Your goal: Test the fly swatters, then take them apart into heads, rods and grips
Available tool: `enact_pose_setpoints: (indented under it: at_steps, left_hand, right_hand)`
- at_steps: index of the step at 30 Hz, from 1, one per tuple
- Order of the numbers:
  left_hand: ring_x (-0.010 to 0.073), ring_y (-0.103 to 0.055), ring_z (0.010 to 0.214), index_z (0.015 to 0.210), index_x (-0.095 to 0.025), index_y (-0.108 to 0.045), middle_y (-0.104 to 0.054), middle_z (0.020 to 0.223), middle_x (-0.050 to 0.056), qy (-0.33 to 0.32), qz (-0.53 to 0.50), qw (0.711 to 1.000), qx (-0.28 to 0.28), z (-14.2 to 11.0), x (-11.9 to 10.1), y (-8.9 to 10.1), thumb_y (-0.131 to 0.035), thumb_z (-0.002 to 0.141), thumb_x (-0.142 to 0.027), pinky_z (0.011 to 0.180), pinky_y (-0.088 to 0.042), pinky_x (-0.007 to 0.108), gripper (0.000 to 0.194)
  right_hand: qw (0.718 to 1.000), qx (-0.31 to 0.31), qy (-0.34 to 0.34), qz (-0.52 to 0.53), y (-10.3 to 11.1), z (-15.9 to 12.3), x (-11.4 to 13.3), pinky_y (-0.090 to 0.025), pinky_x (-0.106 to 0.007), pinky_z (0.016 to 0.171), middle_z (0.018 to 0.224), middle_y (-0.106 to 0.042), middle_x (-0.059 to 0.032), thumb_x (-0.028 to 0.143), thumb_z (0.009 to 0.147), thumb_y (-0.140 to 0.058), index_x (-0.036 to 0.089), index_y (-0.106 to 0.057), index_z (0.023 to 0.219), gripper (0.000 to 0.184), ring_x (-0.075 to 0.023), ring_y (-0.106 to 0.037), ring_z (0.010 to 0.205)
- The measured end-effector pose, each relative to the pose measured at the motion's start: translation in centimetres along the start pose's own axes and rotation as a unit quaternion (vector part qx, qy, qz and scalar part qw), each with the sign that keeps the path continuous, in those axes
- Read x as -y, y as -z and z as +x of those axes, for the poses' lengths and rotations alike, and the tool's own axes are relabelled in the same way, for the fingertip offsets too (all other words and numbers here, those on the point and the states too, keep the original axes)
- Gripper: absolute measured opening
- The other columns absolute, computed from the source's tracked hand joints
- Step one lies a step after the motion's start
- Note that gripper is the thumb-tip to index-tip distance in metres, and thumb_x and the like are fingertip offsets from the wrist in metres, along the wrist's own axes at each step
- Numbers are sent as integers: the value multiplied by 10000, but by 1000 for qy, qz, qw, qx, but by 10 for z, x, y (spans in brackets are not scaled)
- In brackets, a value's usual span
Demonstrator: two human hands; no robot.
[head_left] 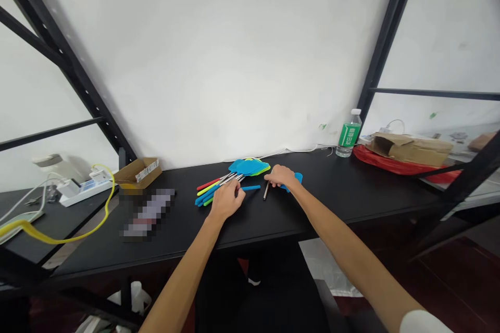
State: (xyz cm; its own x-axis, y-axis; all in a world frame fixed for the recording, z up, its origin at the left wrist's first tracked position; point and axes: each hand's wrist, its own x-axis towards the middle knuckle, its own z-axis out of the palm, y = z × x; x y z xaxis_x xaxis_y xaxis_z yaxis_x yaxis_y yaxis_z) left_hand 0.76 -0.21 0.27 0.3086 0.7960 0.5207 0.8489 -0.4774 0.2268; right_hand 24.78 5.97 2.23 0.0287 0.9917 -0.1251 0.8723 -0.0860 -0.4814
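Observation:
Several fly swatters with slim metal rods and red, yellow, blue and green handles lie heaped on the black table (179,242). Their blue and lime-green heads (246,167) overlap toward the wall. My left hand (227,199) is over the handles, its fingers curled and their tips hidden. From beside its thumb and fingers a blue handle (252,188) points right. To the right of the heap, my right hand (280,176) is closed around a metal rod (266,191) whose lower end sticks out below the fingers. A blue swatter head (298,177) shows partly behind that wrist.
An open cardboard box (138,174) and a blurred-out object (150,216) are on the left. Farther left are a white power strip (88,192) and a yellow cable (107,203). A water bottle (349,135) stands at the back right, near red material (383,164) under a torn carton (414,151).

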Motion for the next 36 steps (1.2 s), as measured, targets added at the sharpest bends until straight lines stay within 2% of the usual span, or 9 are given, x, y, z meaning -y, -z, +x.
enact_pose_setpoints:
  at_steps: [8, 13, 17, 21, 24, 28, 33, 36]
  left_hand:
    - [187, -603, 699, 712, -209, -574, -655, 731, 46, -9, 19, 999, 26, 0, -2, 2, -372, 965, -295, 635, -345, 297, 334]
    - [177, -601, 702, 730, -212, -588, -678, 776, 34, -38, 44, 996, 63, 0, -6, -1, -458, 914, -316, 623, -336, 287, 248]
    - [178, -603, 731, 779, -221, -601, -680, 809, 26, -71, 48, 991, 102, 5, -8, 0, -526, 852, -315, 643, -357, 285, 141]
    - [193, -611, 772, 836, -235, -611, -691, 855, 21, -105, 59, 985, 125, 19, -14, -2, -559, 844, -427, 676, -388, 302, 199]
    - [191, -616, 770, 860, -235, -629, -694, 857, 20, -132, 49, 981, 136, 35, -20, -11, -557, 846, -414, 679, -398, 306, 193]
    - [189, -618, 764, 881, -234, -642, -700, 895, 23, -146, 41, 978, 146, 52, -27, -28, -547, 833, -331, 680, -400, 303, 144]
    - [223, -622, 792, 970, -234, -608, -695, 904, 41, -118, 41, 987, 98, 65, -35, -49, -519, 819, -282, 698, -397, 318, 182]
    - [231, -629, 782, 1015, -242, -600, -693, 889, 41, -140, 34, 984, 101, 71, -43, -58, -499, 796, -211, 680, -394, 316, 243]
  right_hand:
    - [990, 104, -34, 91, 5, 28, 14, -439, -219, 425, 649, -717, -78, 232, 652, -672, 162, -648, 611, 85, -160, -649, 515]
    - [975, 174, -34, 132, 10, 39, 8, -349, -177, 362, 730, -746, -119, 201, 635, -646, 132, -667, 649, 73, -138, -642, 511]
    - [970, 196, -20, 144, 16, 42, 1, -280, -172, 342, 726, -747, -119, 212, 637, -652, 129, -677, 641, 87, -128, -620, 491]
    - [960, 211, 5, 186, 19, 43, -9, -266, -170, 352, 708, -739, -113, 244, 668, -661, 130, -674, 641, 119, -117, -597, 484]
    - [955, 214, 28, 203, 21, 45, -19, -293, -171, 370, 668, -713, -102, 259, 695, -643, 127, -662, 644, 143, -108, -579, 486]
    - [938, 230, 49, 257, 22, 48, -32, -336, -173, 398, 543, -594, -22, 267, 734, -620, 143, -625, 658, 146, -86, -502, 447]
    - [924, 238, 15, 299, 24, 50, -35, -238, -169, 341, 457, -413, 47, 345, 835, -526, 172, -514, 623, 274, -55, -333, 357]
    - [930, 237, 5, 282, 24, 50, -32, -245, -169, 336, 478, -423, 47, 348, 837, -532, 175, -499, 636, 267, -55, -333, 359]
